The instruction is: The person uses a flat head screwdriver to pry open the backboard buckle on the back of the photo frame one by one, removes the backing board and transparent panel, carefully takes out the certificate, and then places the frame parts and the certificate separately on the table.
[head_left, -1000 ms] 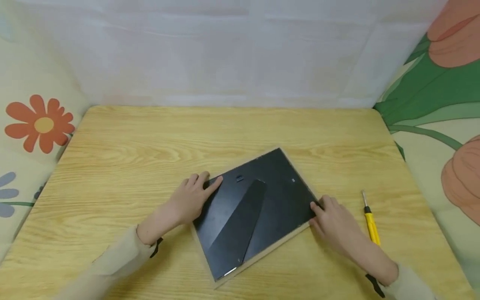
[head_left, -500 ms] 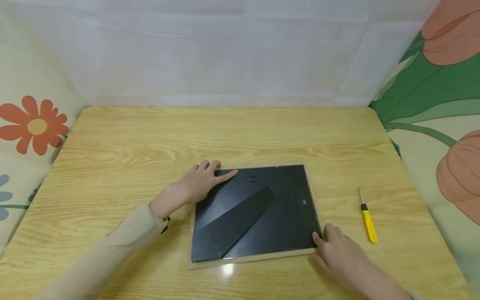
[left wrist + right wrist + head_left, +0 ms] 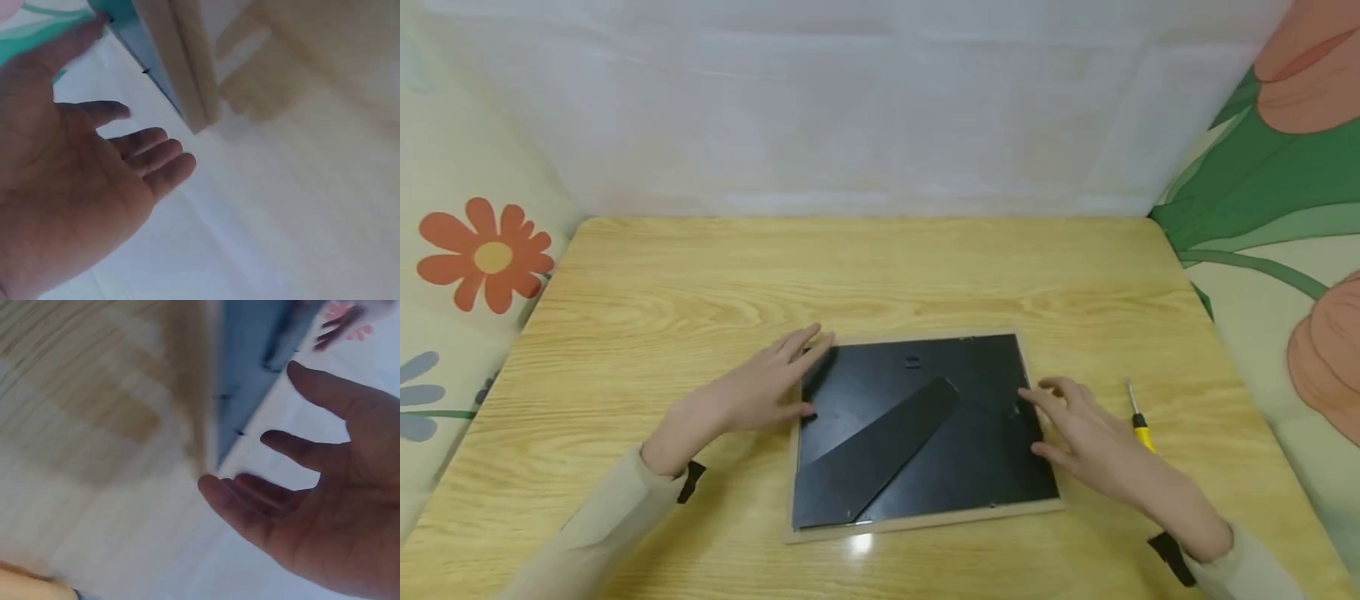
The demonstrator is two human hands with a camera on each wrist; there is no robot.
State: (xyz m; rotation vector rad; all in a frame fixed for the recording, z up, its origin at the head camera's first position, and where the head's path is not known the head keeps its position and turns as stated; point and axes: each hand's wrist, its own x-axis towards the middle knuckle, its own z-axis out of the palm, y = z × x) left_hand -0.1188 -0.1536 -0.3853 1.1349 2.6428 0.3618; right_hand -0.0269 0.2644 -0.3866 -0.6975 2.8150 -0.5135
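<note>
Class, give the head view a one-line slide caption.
Two arms reach to opposite sides of a picture frame lying back up on a table, a yellow screwdriver to the right.

Picture frame [image 3: 947, 450] — black back [image 3: 985, 458] up, pale rim [image 3: 925, 521], strut [image 3: 880, 450] seemingly folded — flat on wood-grain table [image 3: 700, 283].

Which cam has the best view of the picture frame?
Head: the picture frame shows nearly whole there, back up, easel stand included. The left wrist view catches only a corner section, steeply angled; the right wrist view likewise, and blurred.
</note>
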